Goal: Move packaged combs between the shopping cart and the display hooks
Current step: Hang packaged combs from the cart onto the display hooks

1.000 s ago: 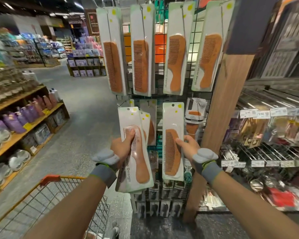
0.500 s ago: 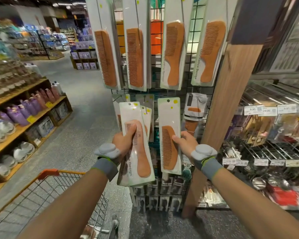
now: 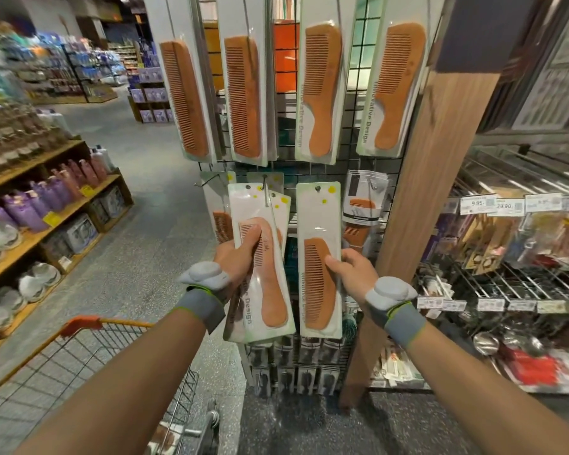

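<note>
My left hand [image 3: 235, 257] grips a packaged handled wooden comb [image 3: 260, 267], thumb across its front, top of the card up at a display hook [image 3: 264, 192]. My right hand [image 3: 350, 270] pinches the right edge of a second packaged comb [image 3: 319, 261], which hangs on the hook beside it. More packaged combs [image 3: 321, 90] hang in a row above on the black wire grid. The orange-handled shopping cart [image 3: 79, 323] stands at lower left under my left forearm; its contents are mostly hidden.
A wooden post [image 3: 424, 192] rises right of the grid. Wire shelves with kitchen tools and price tags [image 3: 493, 205] fill the right. Wooden shelves with purple bottles [image 3: 30, 208] and bowls line the left aisle. Small boxed items [image 3: 289, 366] hang below the combs.
Both hands and their comb packages have risen slightly toward the lower row of hooks, and the view has drawn closer to the display.
</note>
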### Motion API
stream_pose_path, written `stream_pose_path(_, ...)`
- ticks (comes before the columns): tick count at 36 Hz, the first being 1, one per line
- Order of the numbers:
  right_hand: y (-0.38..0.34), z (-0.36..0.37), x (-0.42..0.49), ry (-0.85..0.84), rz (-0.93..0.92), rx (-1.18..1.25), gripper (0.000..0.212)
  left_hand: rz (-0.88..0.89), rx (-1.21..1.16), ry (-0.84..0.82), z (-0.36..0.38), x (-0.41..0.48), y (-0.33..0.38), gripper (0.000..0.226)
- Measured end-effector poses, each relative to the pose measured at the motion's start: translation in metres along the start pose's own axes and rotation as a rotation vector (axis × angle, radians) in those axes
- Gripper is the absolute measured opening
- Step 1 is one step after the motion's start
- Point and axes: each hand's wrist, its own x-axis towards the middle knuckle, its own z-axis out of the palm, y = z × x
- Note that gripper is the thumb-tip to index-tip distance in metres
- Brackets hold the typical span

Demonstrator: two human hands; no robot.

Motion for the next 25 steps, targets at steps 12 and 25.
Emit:
stream_pose_path(12,-0.011,0.001,0.049,0.077,0.076,-0.098,0.024,-0.005,0.002,-0.003,0.0,0.003,-0.002,0.032)
stream_pose_path(25,-0.007,0.015,0.105,0.052,0.193,-0.049,0.051,0.005,-0.022,-0.037,0.004,0.015,-0.014,0.03)
